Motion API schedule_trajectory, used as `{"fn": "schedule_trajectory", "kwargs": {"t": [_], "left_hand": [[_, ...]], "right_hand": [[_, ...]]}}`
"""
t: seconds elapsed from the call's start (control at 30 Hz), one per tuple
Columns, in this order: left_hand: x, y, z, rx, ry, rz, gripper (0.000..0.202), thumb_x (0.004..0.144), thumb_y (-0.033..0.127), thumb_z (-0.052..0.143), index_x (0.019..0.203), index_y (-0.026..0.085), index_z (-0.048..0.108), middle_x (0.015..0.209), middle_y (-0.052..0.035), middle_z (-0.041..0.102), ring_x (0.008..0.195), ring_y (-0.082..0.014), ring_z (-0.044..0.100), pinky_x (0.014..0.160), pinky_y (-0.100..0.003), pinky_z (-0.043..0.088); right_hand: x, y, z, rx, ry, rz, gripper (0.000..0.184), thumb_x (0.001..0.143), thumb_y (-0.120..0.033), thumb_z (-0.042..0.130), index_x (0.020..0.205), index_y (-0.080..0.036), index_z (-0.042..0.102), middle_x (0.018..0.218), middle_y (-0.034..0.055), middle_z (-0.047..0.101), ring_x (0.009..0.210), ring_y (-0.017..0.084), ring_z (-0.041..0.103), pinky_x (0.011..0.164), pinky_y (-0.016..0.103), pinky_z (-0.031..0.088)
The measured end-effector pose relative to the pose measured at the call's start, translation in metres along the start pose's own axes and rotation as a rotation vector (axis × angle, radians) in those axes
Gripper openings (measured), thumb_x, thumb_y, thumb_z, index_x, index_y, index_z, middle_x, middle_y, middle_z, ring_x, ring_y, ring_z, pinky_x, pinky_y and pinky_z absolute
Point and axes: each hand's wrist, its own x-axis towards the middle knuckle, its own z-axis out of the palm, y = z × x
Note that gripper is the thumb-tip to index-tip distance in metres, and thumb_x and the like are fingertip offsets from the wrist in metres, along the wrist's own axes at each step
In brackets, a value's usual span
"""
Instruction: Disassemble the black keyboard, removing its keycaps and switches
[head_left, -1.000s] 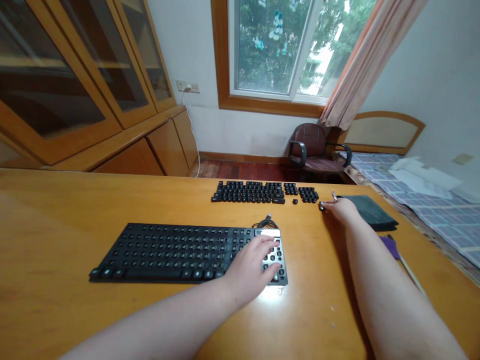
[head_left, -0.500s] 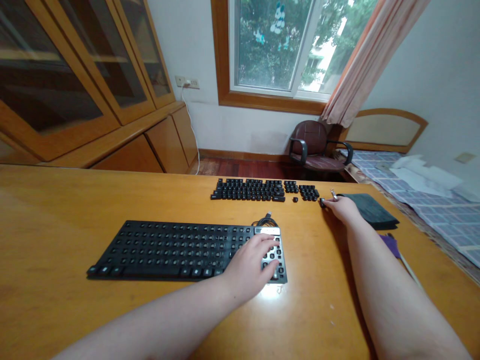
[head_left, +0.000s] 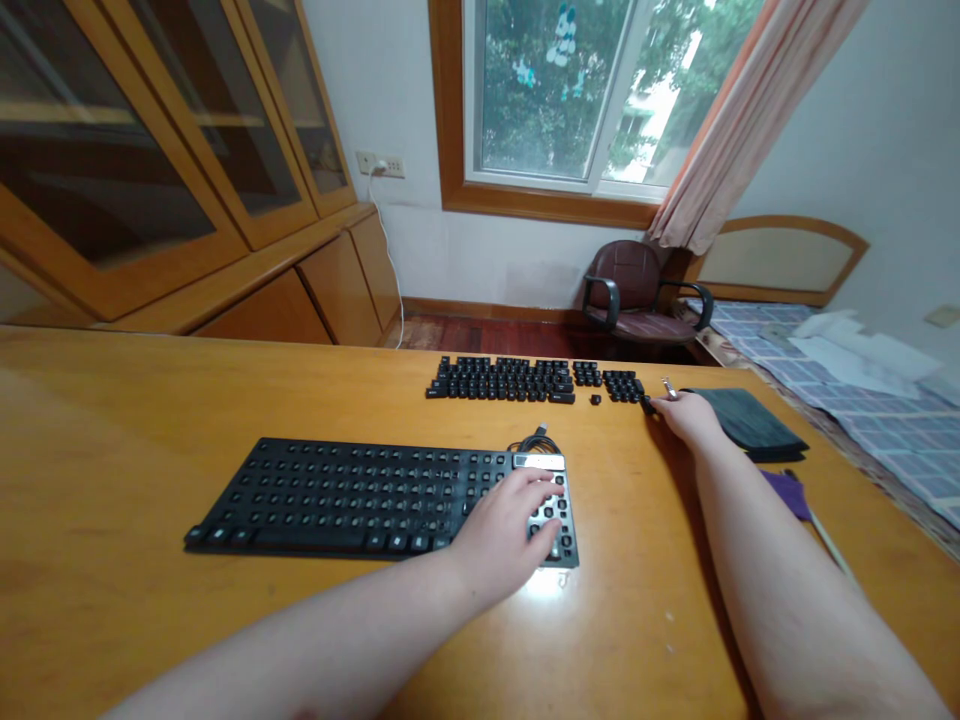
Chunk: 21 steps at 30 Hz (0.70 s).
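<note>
A black keyboard (head_left: 330, 495) lies on the table with most of its keycaps off; its bottom row still carries some. My left hand (head_left: 510, 525) rests over the number pad at the keyboard's right end, fingers stretched out and apart. Far off to the right, my right hand (head_left: 682, 413) pinches a small black keycap (head_left: 647, 404) down at the tabletop. That keycap sits at the right edge of a block of number-pad keycaps (head_left: 621, 385). Longer rows of loose keycaps (head_left: 499, 380) are laid out to the left of it, and a single keycap (head_left: 595, 399) lies apart.
The keyboard's coiled cable (head_left: 536, 440) lies behind it. A small metal tool (head_left: 668, 388) and a folded dark cloth (head_left: 754, 420) are beside my right hand. A purple item (head_left: 787, 494) lies by my right forearm. Beyond the table (head_left: 150, 400) stands an armchair (head_left: 634, 285).
My right hand has brought the keycap slightly closer to the number-pad keycaps. My left hand stays on the keyboard. The whole view has shifted a little.
</note>
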Motion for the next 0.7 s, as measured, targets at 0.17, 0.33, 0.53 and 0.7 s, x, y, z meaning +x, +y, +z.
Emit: {"fn": "schedule_trajectory", "kwargs": {"t": [0.17, 0.33, 0.53, 0.7], "left_hand": [[0.0004, 0.0018, -0.0017, 0.001, -0.010, -0.007, 0.031, 0.079, 0.019, 0.055, 0.110, 0.021, 0.058, 0.118, -0.0069, 0.054, 0.111, -0.0197, 0.051, 0.099, -0.036, 0.042], [0.0001, 0.0029, -0.0027, -0.011, -0.009, -0.007, 0.031, 0.079, 0.020, 0.054, 0.110, 0.020, 0.058, 0.118, -0.0077, 0.054, 0.111, -0.0203, 0.051, 0.098, -0.037, 0.042], [0.0006, 0.0015, -0.0013, -0.013, -0.011, -0.009, 0.031, 0.079, 0.020, 0.055, 0.110, 0.021, 0.058, 0.119, -0.0073, 0.054, 0.111, -0.0204, 0.051, 0.098, -0.036, 0.042], [0.0004, 0.0001, -0.0005, -0.006, -0.003, -0.006, 0.032, 0.079, 0.020, 0.055, 0.111, 0.022, 0.057, 0.120, -0.0071, 0.053, 0.112, -0.0203, 0.050, 0.098, -0.036, 0.042]], "right_hand": [[-0.0007, -0.0025, -0.0006, 0.001, -0.008, -0.005, 0.027, 0.074, -0.031, 0.059, 0.084, -0.010, 0.072, 0.068, 0.0114, 0.068, 0.056, 0.018, 0.059, 0.055, 0.027, 0.038], [-0.0017, -0.0039, -0.0008, -0.009, -0.007, -0.014, 0.028, 0.074, -0.032, 0.057, 0.086, -0.011, 0.072, 0.070, 0.0115, 0.069, 0.059, 0.018, 0.059, 0.056, 0.027, 0.038], [-0.0022, -0.0057, 0.0005, -0.026, 0.008, -0.011, 0.026, 0.074, -0.031, 0.058, 0.085, -0.011, 0.072, 0.065, 0.0095, 0.068, 0.056, 0.018, 0.059, 0.054, 0.026, 0.037], [-0.0043, -0.0077, 0.0017, -0.041, 0.016, -0.015, 0.026, 0.074, -0.031, 0.058, 0.083, -0.012, 0.072, 0.065, 0.0092, 0.067, 0.054, 0.018, 0.058, 0.054, 0.026, 0.038]]}}
